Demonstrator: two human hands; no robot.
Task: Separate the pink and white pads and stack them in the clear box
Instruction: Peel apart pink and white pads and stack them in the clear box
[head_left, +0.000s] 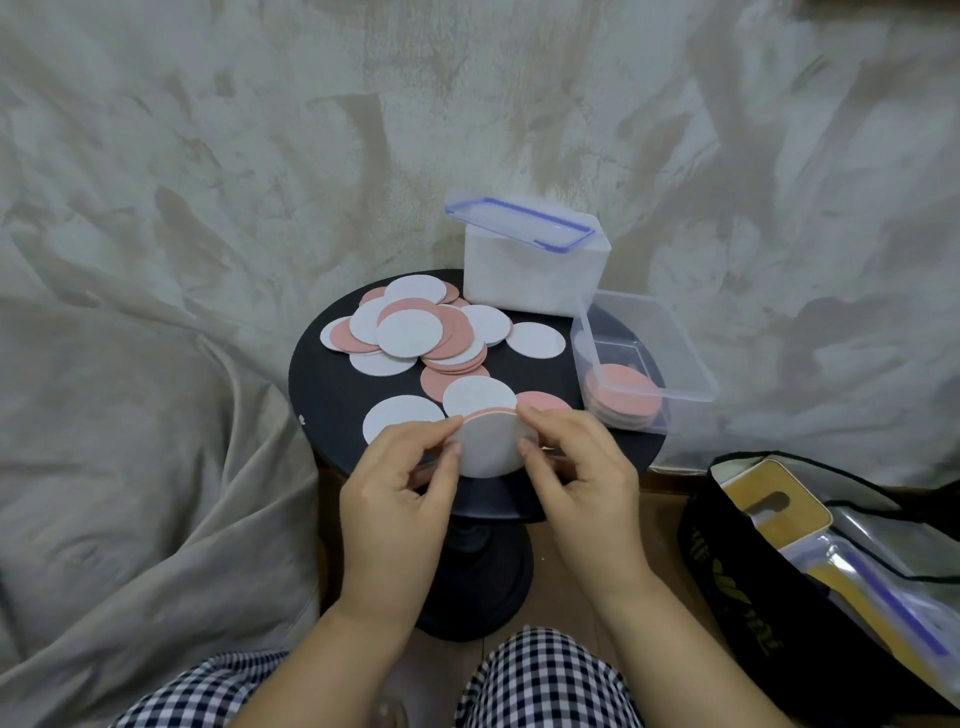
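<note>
- Far left of the round table: I log a mixed pile of pink and white pads, unsorted. Much sorting looks undone.
- The left hand pinches the left edge of the joined pad between thumb and forefinger.
- The joined pad stands upright over the near table edge with its white face toward me and a pink rim on top, probably so the seam can be peeled.
- The right hand pinches its right edge.
- The clear box sits open at right, within easy reach, with a pink stack inside.

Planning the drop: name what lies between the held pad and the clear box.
Head view: one loose pink pad lies between the held pad and the clear box.
</note>
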